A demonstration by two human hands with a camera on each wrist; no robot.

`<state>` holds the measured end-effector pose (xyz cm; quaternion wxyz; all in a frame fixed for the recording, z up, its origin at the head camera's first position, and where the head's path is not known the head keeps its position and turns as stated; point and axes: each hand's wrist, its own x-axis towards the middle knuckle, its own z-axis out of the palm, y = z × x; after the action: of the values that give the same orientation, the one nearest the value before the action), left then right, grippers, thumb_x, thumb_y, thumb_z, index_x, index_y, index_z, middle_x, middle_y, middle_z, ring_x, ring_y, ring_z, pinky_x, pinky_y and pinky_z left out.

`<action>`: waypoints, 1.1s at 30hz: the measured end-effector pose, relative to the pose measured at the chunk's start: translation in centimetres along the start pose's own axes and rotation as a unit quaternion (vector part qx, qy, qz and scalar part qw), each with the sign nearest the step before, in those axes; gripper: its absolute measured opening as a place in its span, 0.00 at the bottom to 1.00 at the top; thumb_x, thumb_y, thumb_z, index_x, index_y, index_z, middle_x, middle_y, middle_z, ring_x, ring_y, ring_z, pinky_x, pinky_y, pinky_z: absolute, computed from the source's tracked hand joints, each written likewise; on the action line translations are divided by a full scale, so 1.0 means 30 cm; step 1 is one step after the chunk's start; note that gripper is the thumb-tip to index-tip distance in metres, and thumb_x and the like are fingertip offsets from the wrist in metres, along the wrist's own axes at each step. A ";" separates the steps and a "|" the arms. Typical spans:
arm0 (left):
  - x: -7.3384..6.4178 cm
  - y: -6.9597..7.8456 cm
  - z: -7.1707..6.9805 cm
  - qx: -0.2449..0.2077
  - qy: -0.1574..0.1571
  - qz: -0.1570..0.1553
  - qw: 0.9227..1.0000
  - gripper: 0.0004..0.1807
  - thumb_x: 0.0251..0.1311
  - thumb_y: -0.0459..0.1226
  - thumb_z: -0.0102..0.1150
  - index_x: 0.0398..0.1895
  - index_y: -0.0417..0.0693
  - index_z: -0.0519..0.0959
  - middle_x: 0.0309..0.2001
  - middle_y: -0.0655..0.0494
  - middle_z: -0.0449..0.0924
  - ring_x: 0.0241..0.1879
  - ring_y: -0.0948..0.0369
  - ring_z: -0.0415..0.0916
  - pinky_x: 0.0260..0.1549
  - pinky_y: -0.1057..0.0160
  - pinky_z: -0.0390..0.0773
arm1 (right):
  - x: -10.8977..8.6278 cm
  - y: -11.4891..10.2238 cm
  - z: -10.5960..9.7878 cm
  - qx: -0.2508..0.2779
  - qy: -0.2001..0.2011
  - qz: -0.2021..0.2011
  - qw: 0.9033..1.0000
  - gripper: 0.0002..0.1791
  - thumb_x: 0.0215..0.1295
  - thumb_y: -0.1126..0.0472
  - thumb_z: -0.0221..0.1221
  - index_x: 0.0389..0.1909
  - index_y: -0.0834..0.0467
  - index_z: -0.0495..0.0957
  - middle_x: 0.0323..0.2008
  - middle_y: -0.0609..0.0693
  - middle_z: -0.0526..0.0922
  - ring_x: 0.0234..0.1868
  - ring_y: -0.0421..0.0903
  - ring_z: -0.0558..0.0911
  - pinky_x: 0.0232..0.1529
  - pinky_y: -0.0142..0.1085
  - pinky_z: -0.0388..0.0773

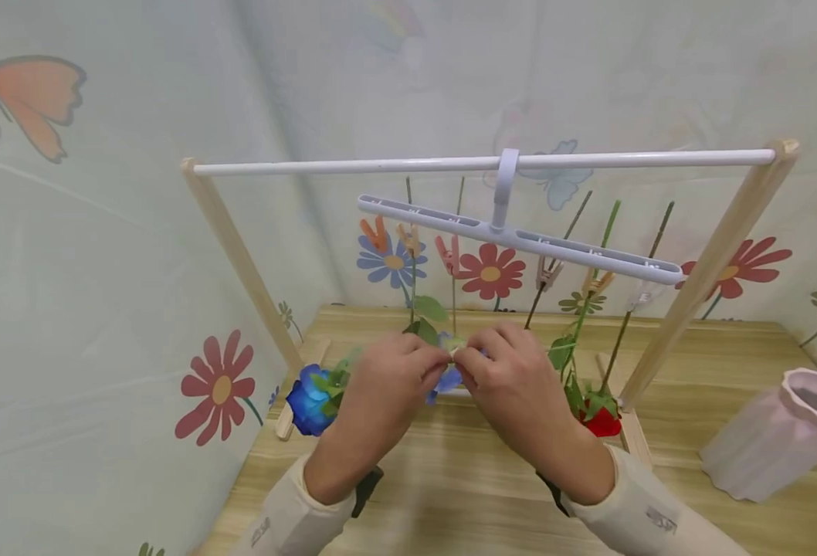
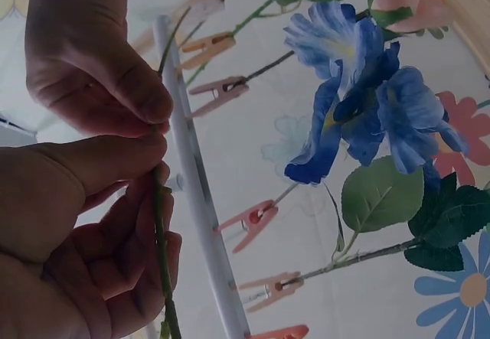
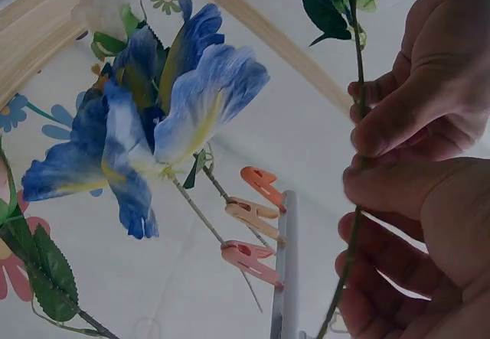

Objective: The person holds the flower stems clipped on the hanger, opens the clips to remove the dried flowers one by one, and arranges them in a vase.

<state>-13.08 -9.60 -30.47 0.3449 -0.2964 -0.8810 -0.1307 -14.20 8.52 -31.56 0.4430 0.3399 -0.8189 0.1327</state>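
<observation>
A blue artificial rose (image 1: 311, 400) lies sideways at the left, beyond my left wrist. Its thin green stem (image 2: 159, 224) runs across in front of me. My left hand (image 1: 398, 386) pinches this stem between thumb and fingers. Close against it, thumb tip by thumb tip, my right hand (image 1: 516, 382) pinches the same stem. Above both hands a grey-lilac hanger (image 1: 495, 232) hooks over a white rod. Several clothespins hang from it, gripping flower stems upside down, while the orange clothespin (image 1: 375, 233) at its left end has no stem. Blue petals (image 3: 203, 105) of a hanging flower show behind the hands.
A wooden stand with a white rod (image 1: 353, 166) spans the table (image 1: 443, 479). A red rose (image 1: 601, 417) hangs low at the right, near the stand's foot. Farther right is a pale pink ribbed vase (image 1: 773, 440). A flower-printed cloth (image 1: 130, 270) forms the backdrop.
</observation>
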 end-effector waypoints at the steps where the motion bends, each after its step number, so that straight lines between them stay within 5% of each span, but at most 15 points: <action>1: 0.002 0.005 0.003 -0.001 -0.004 0.002 1.000 0.07 0.54 0.37 0.77 0.36 0.51 0.90 0.30 0.59 0.87 0.30 0.62 0.79 0.30 0.69 0.81 | -0.005 -0.001 -0.001 -0.001 -0.001 0.002 1.000 0.07 0.51 0.65 0.77 0.28 0.57 0.87 0.26 0.50 0.84 0.32 0.51 0.81 0.37 0.42 0.83; 10: 0.016 0.030 0.033 -0.013 -0.007 0.020 1.000 0.06 0.54 0.37 0.77 0.35 0.50 0.90 0.31 0.60 0.86 0.31 0.62 0.79 0.32 0.67 0.80 | -0.053 0.024 -0.002 0.001 0.005 0.003 1.000 0.10 0.47 0.66 0.78 0.28 0.56 0.86 0.25 0.49 0.84 0.30 0.49 0.83 0.32 0.39 0.85; 23: 0.025 0.025 0.009 -0.074 0.080 0.060 0.992 0.05 0.62 0.32 0.68 0.39 0.47 0.88 0.36 0.57 0.85 0.37 0.60 0.79 0.37 0.67 0.80 | -0.072 0.079 -0.036 0.006 0.019 0.050 0.999 0.09 0.48 0.70 0.76 0.30 0.58 0.87 0.26 0.49 0.85 0.29 0.50 0.81 0.30 0.41 0.84; 28: 0.017 0.005 0.012 -0.098 0.112 0.050 0.988 0.06 0.60 0.30 0.69 0.39 0.45 0.88 0.35 0.56 0.85 0.36 0.60 0.79 0.36 0.66 0.80 | -0.082 0.104 -0.043 0.007 0.012 0.069 0.998 0.11 0.48 0.69 0.77 0.33 0.58 0.87 0.29 0.51 0.86 0.30 0.51 0.82 0.30 0.42 0.83; 33: -0.003 -0.007 0.023 -0.097 0.091 0.021 0.991 0.06 0.61 0.32 0.69 0.41 0.46 0.87 0.36 0.56 0.85 0.36 0.60 0.80 0.36 0.66 0.81 | -0.094 0.127 -0.050 0.003 0.017 0.085 0.996 0.11 0.48 0.69 0.77 0.33 0.59 0.87 0.29 0.52 0.86 0.30 0.51 0.82 0.28 0.42 0.83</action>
<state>-13.53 -9.50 -31.04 0.3960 -0.3337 -0.8227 -0.2343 -14.75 13.33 -32.67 0.4430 0.2679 -0.8367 0.1785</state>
